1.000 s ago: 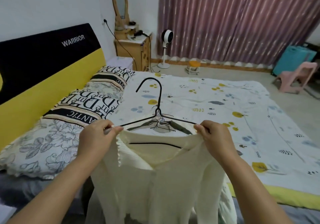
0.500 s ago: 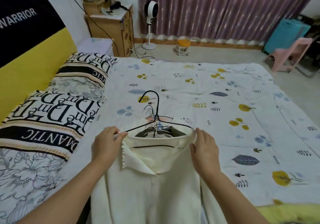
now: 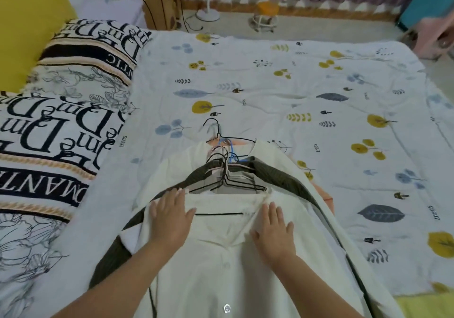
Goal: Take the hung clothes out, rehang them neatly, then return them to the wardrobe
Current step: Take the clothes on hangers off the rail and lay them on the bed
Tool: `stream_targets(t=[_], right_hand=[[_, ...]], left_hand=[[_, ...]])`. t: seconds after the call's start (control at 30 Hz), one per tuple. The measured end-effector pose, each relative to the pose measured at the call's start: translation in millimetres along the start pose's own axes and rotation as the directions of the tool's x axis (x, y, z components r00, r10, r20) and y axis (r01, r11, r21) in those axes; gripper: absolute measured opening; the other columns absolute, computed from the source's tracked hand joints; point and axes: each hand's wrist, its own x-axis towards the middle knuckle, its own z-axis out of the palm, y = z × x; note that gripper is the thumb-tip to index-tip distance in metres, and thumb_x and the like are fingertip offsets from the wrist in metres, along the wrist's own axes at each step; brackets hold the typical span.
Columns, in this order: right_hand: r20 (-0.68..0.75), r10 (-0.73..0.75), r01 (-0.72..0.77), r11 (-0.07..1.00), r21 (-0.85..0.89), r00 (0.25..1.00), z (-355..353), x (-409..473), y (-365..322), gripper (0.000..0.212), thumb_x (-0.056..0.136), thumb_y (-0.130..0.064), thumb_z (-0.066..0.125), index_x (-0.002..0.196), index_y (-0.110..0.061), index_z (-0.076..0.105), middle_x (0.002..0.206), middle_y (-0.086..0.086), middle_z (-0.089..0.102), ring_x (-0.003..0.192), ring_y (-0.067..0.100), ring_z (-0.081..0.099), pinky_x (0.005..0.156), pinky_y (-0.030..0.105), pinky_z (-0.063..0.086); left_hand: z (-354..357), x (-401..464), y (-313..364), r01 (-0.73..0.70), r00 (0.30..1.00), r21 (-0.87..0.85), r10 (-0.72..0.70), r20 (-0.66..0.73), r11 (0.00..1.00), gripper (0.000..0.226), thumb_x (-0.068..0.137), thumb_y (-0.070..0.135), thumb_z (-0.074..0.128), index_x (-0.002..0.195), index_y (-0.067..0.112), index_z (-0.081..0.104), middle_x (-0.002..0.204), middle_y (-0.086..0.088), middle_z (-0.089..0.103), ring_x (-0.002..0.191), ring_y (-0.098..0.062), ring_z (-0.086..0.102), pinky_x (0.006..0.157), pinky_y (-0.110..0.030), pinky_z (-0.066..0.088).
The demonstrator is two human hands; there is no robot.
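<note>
A cream cardigan (image 3: 221, 268) on a black wire hanger (image 3: 218, 213) lies on top of a pile of hung clothes on the bed. My left hand (image 3: 169, 217) lies flat on its left shoulder and my right hand (image 3: 272, 229) lies flat on its right shoulder, fingers straight. Under it show a dark olive garment (image 3: 277, 170), a white garment (image 3: 319, 209) and an orange one (image 3: 326, 194). Several hanger hooks (image 3: 221, 155), black and one blue, bunch together above the collar.
The leaf-print bedsheet (image 3: 319, 96) spreads to the right and beyond the pile. Lettered pillows (image 3: 61, 111) lie at the left against a yellow headboard (image 3: 29, 17). Past the bed are a wooden cabinet (image 3: 162, 0), a fan base (image 3: 207, 15) and a small orange stool (image 3: 265, 10).
The cardigan went from held up by its shoulders to lying flat on the pile. Both hands let go of the shoulders and now press flat on them. My view tilted down.
</note>
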Motion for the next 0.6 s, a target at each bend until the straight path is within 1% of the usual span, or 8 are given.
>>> stream_targets(t=[0.07,0.1,0.2,0.27,0.33,0.4,0.47,0.6], right_hand=[[0.036,0.007,-0.006,1.000,-0.018,0.999,3.6,3.4,0.3,0.070,0.099,-0.039,0.030,0.149,-0.013,-0.011,0.157,0.007,-0.016,0.145,0.025,-0.014,0.115,0.052,0.003],[0.054,0.006,-0.004,0.999,-0.035,0.999,3.2,4.5,0.4,0.069,0.099,-0.039,0.030,0.149,-0.013,-0.010,0.157,0.007,-0.016,0.144,0.025,-0.015,0.115,0.052,0.003],[0.104,-0.001,0.009,0.997,-0.075,0.995,-5.3,3.8,-1.4,0.066,0.100,-0.038,0.029,0.149,-0.015,-0.007,0.157,0.007,-0.014,0.145,0.025,-0.013,0.115,0.051,0.005],[0.126,0.002,0.006,0.998,-0.067,0.992,-16.5,-1.1,-6.0,0.062,0.100,-0.036,0.031,0.150,-0.016,0.001,0.158,0.008,-0.008,0.146,0.026,-0.007,0.115,0.049,0.009],[0.134,0.008,0.001,0.998,-0.069,0.991,-29.2,-9.9,-12.8,0.054,0.099,-0.031,0.034,0.146,-0.012,0.019,0.155,0.011,0.013,0.143,0.028,0.011,0.112,0.045,0.021],[0.117,-0.001,0.013,0.994,-0.108,0.993,-41.1,-23.3,-20.2,0.040,0.096,-0.023,0.038,0.134,-0.011,0.038,0.140,0.010,0.037,0.130,0.028,0.033,0.103,0.040,0.034],[0.088,-0.032,0.042,0.991,-0.124,0.996,-52.0,-41.2,-27.8,0.035,0.094,-0.019,0.039,0.128,-0.013,0.043,0.130,0.008,0.046,0.121,0.026,0.041,0.096,0.037,0.037],[0.034,-0.142,0.144,0.986,-0.087,0.989,-71.4,-82.8,-39.2,0.037,0.097,-0.024,0.036,0.133,-0.015,0.042,0.129,0.007,0.050,0.119,0.026,0.044,0.095,0.035,0.038]], left_hand=[[18.0,-17.4,-4.0,-0.069,0.987,0.072,0.057,0.153,0.995,0.063,0.096,0.051,0.026,0.149,0.024,0.006,0.158,-0.002,-0.001,0.145,-0.019,-0.001,0.114,-0.047,-0.002],[23.4,-22.4,-6.8,-0.093,0.970,0.088,0.070,0.234,0.992,0.064,0.096,0.052,0.022,0.149,0.025,0.000,0.157,-0.002,-0.009,0.144,-0.019,-0.008,0.114,-0.048,-0.006],[22.8,-20.4,-12.7,-0.119,0.917,0.101,0.070,0.392,0.988,0.063,0.097,0.050,0.023,0.148,0.026,-0.006,0.156,-0.002,-0.015,0.144,-0.020,-0.011,0.114,-0.048,-0.004],[10.9,-14.1,-10.6,-0.120,0.894,0.116,0.056,0.445,0.986,0.062,0.098,0.046,0.026,0.149,0.025,-0.001,0.157,-0.003,-0.008,0.145,-0.022,-0.003,0.115,-0.047,0.002],[-7.7,-11.6,-4.2,-0.123,0.887,0.114,0.058,0.458,0.986,0.054,0.098,0.043,0.028,0.147,0.023,0.016,0.155,-0.005,0.017,0.140,-0.025,0.019,0.113,-0.044,0.015],[-28.8,-16.2,2.9,-0.131,0.897,0.059,0.093,0.432,0.990,0.044,0.097,0.040,0.031,0.137,0.023,0.038,0.139,-0.005,0.043,0.124,-0.025,0.042,0.102,-0.037,0.033],[-50.8,-29.0,9.4,-0.101,0.914,-0.043,0.110,0.391,0.994,0.039,0.098,0.037,0.034,0.131,0.024,0.048,0.131,-0.003,0.051,0.118,-0.022,0.048,0.095,-0.033,0.039],[-89.2,-68.7,18.5,-0.070,0.947,-0.171,0.120,0.299,0.983,0.035,0.098,0.034,0.037,0.127,0.022,0.052,0.126,-0.003,0.056,0.115,-0.019,0.051,0.093,-0.029,0.041]])
